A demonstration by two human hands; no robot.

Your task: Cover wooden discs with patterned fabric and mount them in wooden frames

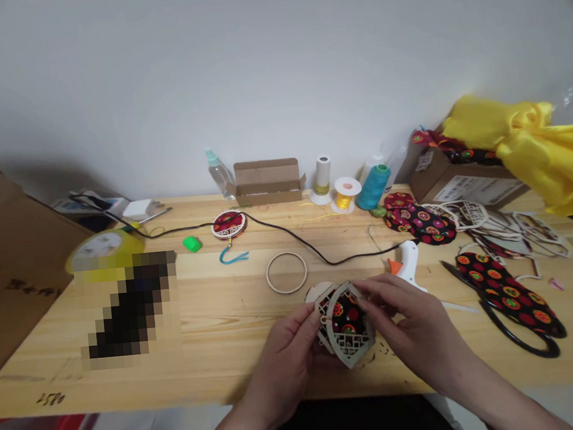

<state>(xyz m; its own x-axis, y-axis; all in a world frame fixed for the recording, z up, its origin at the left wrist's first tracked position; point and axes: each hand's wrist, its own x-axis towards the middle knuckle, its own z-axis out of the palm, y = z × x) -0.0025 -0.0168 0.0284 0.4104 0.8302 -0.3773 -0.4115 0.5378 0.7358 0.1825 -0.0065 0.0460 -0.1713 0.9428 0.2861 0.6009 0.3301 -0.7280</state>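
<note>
Both my hands hold a small wooden lattice ornament (345, 325) backed with black fabric printed in red and yellow, just above the table's front edge. My left hand (289, 356) grips its left side, fingers curled round it. My right hand (411, 328) pinches its upper right edge. Behind the ornament lie round wooden discs (318, 290), a wooden ring (286, 272) and a white glue gun (410, 262) with an orange tip.
On the wooden table (216, 328): a finished round ornament (228, 225) with a teal tassel, a black cable (298, 237), thread spools (373, 186), a small cardboard box (266, 181), a spray bottle (219, 173), scissors (514, 325), printed fabric pieces (511, 295), lattice cutouts (498, 223), yellow cloth (541, 146), yellow tape (103, 250).
</note>
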